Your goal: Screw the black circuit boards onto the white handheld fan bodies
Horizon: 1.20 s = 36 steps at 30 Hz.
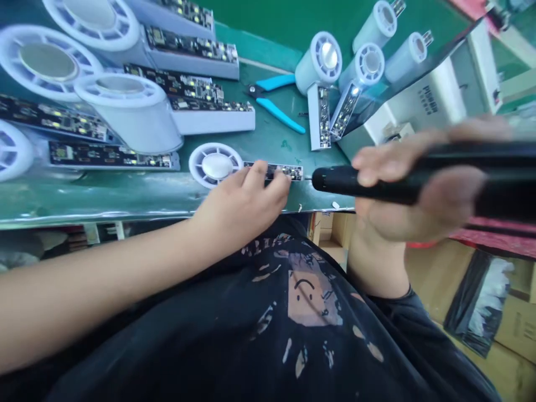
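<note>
My left hand [247, 201] is closed on a white handheld-fan body, its fingers over the dark circuit board [288, 172] on the handle. The fan's round slotted head [215, 165] lies on the bench to the left of those fingers. In my right hand [402, 184], which is smeared by motion, is a black electric screwdriver [377, 181] held level. Its thin bit points left, with the tip at or very near the right end of the board; whether it touches a screw is too small to tell.
Several similar white fan bodies [138, 114] with exposed boards crowd the left of the green bench [125, 195]. Blue-handled cutters [276, 106] lie behind my left hand. More fan bodies [320, 61] stand at the back right, near a white box [431, 95]. Cardboard boxes [435, 273] sit below the edge.
</note>
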### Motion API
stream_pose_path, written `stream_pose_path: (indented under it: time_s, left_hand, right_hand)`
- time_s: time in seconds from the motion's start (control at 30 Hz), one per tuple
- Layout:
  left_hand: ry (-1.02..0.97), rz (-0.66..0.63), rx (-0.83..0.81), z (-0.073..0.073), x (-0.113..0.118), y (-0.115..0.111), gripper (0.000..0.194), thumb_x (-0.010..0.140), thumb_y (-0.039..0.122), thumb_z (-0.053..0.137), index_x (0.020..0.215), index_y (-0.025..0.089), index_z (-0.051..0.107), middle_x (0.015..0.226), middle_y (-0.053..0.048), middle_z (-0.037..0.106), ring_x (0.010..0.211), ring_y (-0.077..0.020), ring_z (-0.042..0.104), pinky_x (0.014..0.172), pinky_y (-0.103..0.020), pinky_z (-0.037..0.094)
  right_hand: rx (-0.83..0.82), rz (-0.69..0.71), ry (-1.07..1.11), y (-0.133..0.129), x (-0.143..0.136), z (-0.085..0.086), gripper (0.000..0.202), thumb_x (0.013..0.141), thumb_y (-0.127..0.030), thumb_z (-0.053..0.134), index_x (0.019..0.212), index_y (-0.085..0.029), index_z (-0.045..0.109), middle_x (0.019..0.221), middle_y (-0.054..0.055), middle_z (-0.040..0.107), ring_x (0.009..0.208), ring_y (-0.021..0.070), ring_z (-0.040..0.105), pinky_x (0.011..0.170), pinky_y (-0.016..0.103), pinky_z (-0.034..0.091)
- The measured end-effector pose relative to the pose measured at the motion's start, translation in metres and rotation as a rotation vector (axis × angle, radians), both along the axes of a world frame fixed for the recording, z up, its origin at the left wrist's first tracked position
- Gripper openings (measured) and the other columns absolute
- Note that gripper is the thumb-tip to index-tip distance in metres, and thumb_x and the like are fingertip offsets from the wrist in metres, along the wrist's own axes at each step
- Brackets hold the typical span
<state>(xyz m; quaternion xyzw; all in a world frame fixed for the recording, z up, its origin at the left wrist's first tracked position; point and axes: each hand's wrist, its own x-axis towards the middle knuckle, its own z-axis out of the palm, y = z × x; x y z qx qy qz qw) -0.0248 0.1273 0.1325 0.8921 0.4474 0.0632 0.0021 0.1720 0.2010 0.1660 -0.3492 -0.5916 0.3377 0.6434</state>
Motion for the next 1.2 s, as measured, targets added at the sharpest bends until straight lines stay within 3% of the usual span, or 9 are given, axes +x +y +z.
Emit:
stream_pose_path:
  time_s: [0.1, 0.27, 0.47, 0.63, 0.77, 0.9, 1.03, 1.13, 1.2]
  left_hand:
    - [0.02, -0.074, 0.074, -0.002, -0.019, 0.008, 0.038, 0.096, 0.002, 0.037, 0.109, 0.015, 0.071, 0.094, -0.008, 0.072, 0.094, -0.0248, 0.066, 0.062, -0.031, 0.048]
    - [0.049, -0.112, 0.224, -0.002, -0.021, 0.004, 0.035, 0.096, 0.004, 0.042, 0.119, 0.01, 0.067, 0.111, -0.011, 0.075, 0.102, -0.0285, 0.067, 0.078, -0.038, 0.054]
    - [0.101, 0.002, 0.177, 0.003, 0.007, -0.013, 0.039, 0.093, 0.004, 0.043, 0.125, -0.001, 0.064, 0.115, -0.024, 0.072, 0.094, -0.0334, 0.07, 0.069, -0.039, 0.055]
    - [0.141, 0.034, 0.187, 0.004, 0.015, -0.014, 0.037, 0.093, 0.006, 0.046, 0.123, -0.003, 0.065, 0.114, -0.026, 0.072, 0.095, -0.0344, 0.072, 0.059, -0.035, 0.055]
    - [0.138, 0.05, 0.187, 0.004, 0.017, -0.01, 0.035, 0.093, 0.005, 0.045, 0.121, -0.004, 0.065, 0.108, -0.024, 0.074, 0.092, -0.0345, 0.073, 0.051, -0.033, 0.053]
    - [0.129, 0.064, 0.198, 0.006, 0.017, -0.009, 0.035, 0.093, 0.004, 0.043, 0.118, -0.004, 0.066, 0.103, -0.024, 0.074, 0.088, -0.0339, 0.073, 0.047, -0.033, 0.05]
    - [0.104, 0.04, 0.215, 0.005, 0.015, -0.008, 0.033, 0.092, 0.003, 0.046, 0.116, -0.006, 0.067, 0.102, -0.024, 0.074, 0.086, -0.0325, 0.072, 0.047, -0.033, 0.049]
    - [0.078, 0.037, 0.231, 0.004, 0.013, -0.007, 0.032, 0.093, 0.002, 0.047, 0.115, -0.006, 0.069, 0.101, -0.022, 0.075, 0.087, -0.0316, 0.072, 0.054, -0.034, 0.054]
    - [0.064, 0.034, 0.234, 0.002, 0.012, -0.008, 0.032, 0.093, 0.002, 0.048, 0.117, -0.006, 0.069, 0.104, -0.021, 0.075, 0.087, -0.0313, 0.072, 0.064, -0.037, 0.059]
  right_hand:
    - [0.248, -0.083, 0.148, 0.001, 0.03, 0.016, 0.024, 0.083, -0.049, 0.063, 0.094, -0.029, 0.058, 0.057, -0.013, 0.051, 0.041, 0.0053, 0.048, 0.044, 0.023, 0.05]
    - [0.301, -0.316, 0.136, 0.009, 0.054, 0.042, 0.014, 0.084, -0.032, 0.053, 0.094, -0.022, 0.052, 0.059, -0.012, 0.055, 0.045, 0.0057, 0.052, 0.045, 0.023, 0.045]
    - [0.28, -0.471, 0.033, 0.039, 0.046, 0.032, 0.018, 0.086, -0.037, 0.064, 0.093, -0.023, 0.054, 0.061, -0.008, 0.042, 0.047, 0.0056, 0.048, 0.042, 0.023, 0.042]
    - [0.269, -0.43, 0.06, 0.048, 0.047, 0.017, 0.031, 0.081, -0.048, 0.073, 0.096, -0.023, 0.06, 0.063, -0.007, 0.035, 0.048, 0.0049, 0.047, 0.041, 0.02, 0.041]
    - [0.209, -0.49, 0.077, 0.042, 0.041, 0.015, 0.037, 0.077, -0.047, 0.079, 0.098, -0.022, 0.059, 0.065, -0.006, 0.047, 0.047, 0.0069, 0.048, 0.04, 0.024, 0.043]
    - [0.145, -0.414, 0.031, 0.043, 0.038, 0.014, 0.038, 0.073, -0.047, 0.082, 0.094, -0.024, 0.06, 0.064, -0.006, 0.051, 0.047, 0.0098, 0.051, 0.043, 0.028, 0.047]
    - [0.19, -0.321, 0.051, 0.064, 0.052, 0.015, 0.037, 0.069, -0.042, 0.084, 0.087, -0.022, 0.058, 0.057, -0.008, 0.046, 0.042, 0.007, 0.045, 0.036, 0.023, 0.039]
    - [-0.007, -0.204, 0.143, 0.067, 0.058, 0.03, 0.041, 0.06, -0.038, 0.087, 0.073, -0.022, 0.052, 0.049, -0.01, 0.041, 0.035, 0.0065, 0.039, 0.03, 0.023, 0.033]
    - [-0.185, -0.087, 0.193, 0.055, 0.049, 0.044, 0.039, 0.061, -0.036, 0.084, 0.073, -0.022, 0.05, 0.049, -0.01, 0.046, 0.037, 0.0074, 0.044, 0.035, 0.024, 0.042]
